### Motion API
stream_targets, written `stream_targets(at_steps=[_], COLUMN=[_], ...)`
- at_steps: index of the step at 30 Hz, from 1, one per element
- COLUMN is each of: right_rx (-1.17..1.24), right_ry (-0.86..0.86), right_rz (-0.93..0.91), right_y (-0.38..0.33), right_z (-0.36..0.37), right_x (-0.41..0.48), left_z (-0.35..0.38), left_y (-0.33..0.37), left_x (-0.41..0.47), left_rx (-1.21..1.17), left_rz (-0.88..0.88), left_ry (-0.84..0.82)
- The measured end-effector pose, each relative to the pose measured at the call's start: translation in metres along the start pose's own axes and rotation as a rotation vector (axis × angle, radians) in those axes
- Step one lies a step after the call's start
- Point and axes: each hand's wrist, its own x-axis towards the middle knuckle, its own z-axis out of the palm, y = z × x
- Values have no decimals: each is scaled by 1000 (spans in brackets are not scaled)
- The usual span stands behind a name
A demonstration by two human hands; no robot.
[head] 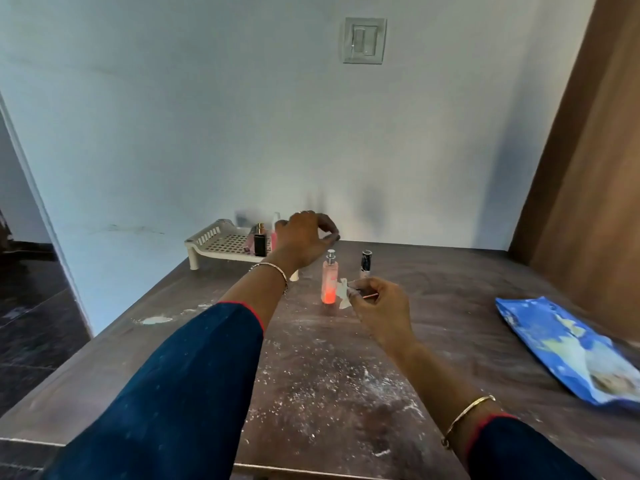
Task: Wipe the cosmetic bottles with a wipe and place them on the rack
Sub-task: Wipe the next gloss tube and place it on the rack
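On a dusty table [311, 375], two bottles [329, 280] stand at 12 o'clock of the right hand [379, 306], which pinches a wipe [343, 292]; the left hand [301, 242] hovers open, empty, near the rack [214, 242].

Dusty table [311, 393]: rack [221, 242], bottles [329, 282], blue packet [568, 348]

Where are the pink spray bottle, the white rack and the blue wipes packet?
pink spray bottle [329, 282], head view, on its clear body.
white rack [221, 241], head view, on its bare perforated shelf.
blue wipes packet [568, 348], head view, on its middle.
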Motion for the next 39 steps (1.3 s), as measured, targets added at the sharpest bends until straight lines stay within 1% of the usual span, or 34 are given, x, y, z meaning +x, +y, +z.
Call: stream_targets(at_steps=[7,12,17,23,27,30,32,34,36,38,39], right_rx=[37,68,123,121,118,117,107,82,76,72,54], right_ry=[61,71,77,63,96,46,-5,-56,-100,-140,-156], right_rz=[51,71,112,112,44,-6,-27,-40,-59,-98,-116], right_y=[20,32,41,44,30,14,4,-4,-11,-15,-15], right_z=[-40,-56,-65,-65,-52,-32,-15,5,23,41,49], right_x=[6,11,11,7,9,6,2,0,0,3,6], left_z=[34,52,60,54,27,1,-15,-28,-34,-37,-37], left_y=[34,45,51,40,20,-9,-35,-66,-98,-124,-135], left_x=[7,11,14,14,13,10,9,9,12,17,22], left_rx=[73,236,237,104,42,55,82,108,138,163,160], left_rz=[26,26,29,7,-68,-182,-288,-408,-520,-557,-537], left_ry=[-100,-201,-180,-99,42,179,207,144,19,-66,-98])
